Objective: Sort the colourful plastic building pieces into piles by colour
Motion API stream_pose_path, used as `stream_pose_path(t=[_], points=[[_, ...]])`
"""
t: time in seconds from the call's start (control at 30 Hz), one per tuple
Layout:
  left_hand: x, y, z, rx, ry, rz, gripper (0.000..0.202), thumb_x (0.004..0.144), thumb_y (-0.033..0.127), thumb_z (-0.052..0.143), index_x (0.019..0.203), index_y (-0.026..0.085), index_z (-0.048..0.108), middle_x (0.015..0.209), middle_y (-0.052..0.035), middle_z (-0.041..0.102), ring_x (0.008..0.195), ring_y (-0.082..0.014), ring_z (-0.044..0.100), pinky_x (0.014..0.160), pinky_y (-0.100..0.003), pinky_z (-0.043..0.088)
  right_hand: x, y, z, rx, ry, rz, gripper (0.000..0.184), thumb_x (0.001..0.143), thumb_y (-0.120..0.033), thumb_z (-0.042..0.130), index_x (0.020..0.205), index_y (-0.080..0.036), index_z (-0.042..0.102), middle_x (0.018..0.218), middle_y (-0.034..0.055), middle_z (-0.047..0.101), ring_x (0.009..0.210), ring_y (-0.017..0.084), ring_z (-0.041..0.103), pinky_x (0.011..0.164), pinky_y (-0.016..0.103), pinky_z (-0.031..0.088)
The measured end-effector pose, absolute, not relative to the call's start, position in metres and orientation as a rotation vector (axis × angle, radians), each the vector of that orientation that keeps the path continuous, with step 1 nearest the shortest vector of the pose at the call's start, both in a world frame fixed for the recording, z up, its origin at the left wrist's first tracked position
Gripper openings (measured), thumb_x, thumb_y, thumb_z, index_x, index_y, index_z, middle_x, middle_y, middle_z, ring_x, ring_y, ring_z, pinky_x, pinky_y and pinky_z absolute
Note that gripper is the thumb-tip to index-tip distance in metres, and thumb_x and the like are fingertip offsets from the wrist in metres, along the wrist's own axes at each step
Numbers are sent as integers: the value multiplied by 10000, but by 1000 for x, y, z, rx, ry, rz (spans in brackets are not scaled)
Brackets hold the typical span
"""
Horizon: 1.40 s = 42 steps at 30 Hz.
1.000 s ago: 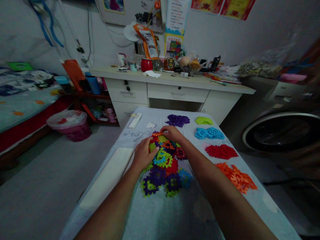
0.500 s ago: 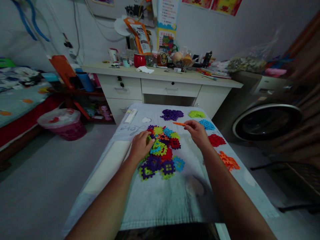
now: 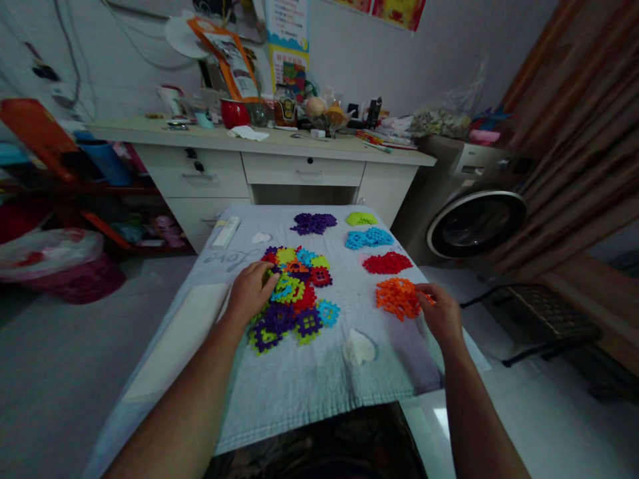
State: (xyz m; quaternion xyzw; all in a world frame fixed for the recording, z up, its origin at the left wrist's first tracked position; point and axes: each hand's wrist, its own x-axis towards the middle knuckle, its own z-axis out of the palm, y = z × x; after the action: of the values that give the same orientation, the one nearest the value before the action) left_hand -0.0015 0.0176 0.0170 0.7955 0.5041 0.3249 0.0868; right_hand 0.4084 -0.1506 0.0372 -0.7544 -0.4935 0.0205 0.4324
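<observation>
My left hand [image 3: 250,290] rests at the left edge of a mixed pile of interlocking plastic tiles [image 3: 304,299] in purple, yellow-green, red and blue. Its thumb and fingers are a little apart against the pile, and I see nothing held in it. My right hand [image 3: 442,311] is at the right side of the orange tile pile [image 3: 398,297], with an orange tile [image 3: 428,299] pinched between thumb and fingers. Behind that pile lie separate groups of red tiles [image 3: 387,263], blue tiles [image 3: 369,238], yellow-green tiles [image 3: 361,218] and purple tiles [image 3: 313,223].
A pale cloth [image 3: 299,379] covers the table. A white box-shaped item [image 3: 226,232] lies at its far left. Beyond stand a white desk [image 3: 304,171] with jars and clutter, and a washing machine [image 3: 469,199]. A woven stool [image 3: 544,316] is at right.
My right hand has come nearer and to the right with the orange tile, from above the cloth to the orange pile. My left hand stays at the mixed pile. The view has turned right.
</observation>
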Motion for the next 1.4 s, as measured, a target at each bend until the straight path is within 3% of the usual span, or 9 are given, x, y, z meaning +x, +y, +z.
stream_pose_path(t=[0.23, 0.83, 1.23, 1.4], points=[[-2, 18, 17, 2383, 1507, 940, 397, 894, 454, 430, 1079, 165, 630, 1110, -120, 660, 1061, -262, 599, 964, -393, 464, 423, -159, 25, -1949, -1078, -117, 338, 761, -427, 536, 902, -166, 698, 910, 119, 713, 848, 260, 616, 824, 401, 457], [-1, 22, 13, 2372, 1505, 976, 403, 895, 459, 431, 1084, 165, 633, 1137, -124, 645, 1077, -265, 589, 992, -409, 452, 411, -159, 8, -1873, -1238, -404, 211, 788, -281, 500, 876, -175, 660, 939, 112, 689, 917, 258, 601, 895, 420, 418], [-4, 24, 8, 2367, 1497, 983, 401, 895, 456, 445, 1093, 162, 634, 1134, -119, 643, 1082, -258, 588, 992, -395, 452, 411, -158, 1, -1925, -1327, -418, 188, 792, -265, 522, 792, -174, 687, 1004, 125, 667, 958, 261, 575, 934, 448, 398], [-6, 25, 7, 2361, 1562, 1059, 414, 884, 472, 453, 1076, 157, 641, 1158, -130, 624, 1115, -281, 564, 1035, -444, 419, 411, -157, -1, -1905, -1317, -470, 181, 795, -273, 525, 802, -172, 676, 1016, 125, 654, 970, 264, 564, 933, 450, 394]])
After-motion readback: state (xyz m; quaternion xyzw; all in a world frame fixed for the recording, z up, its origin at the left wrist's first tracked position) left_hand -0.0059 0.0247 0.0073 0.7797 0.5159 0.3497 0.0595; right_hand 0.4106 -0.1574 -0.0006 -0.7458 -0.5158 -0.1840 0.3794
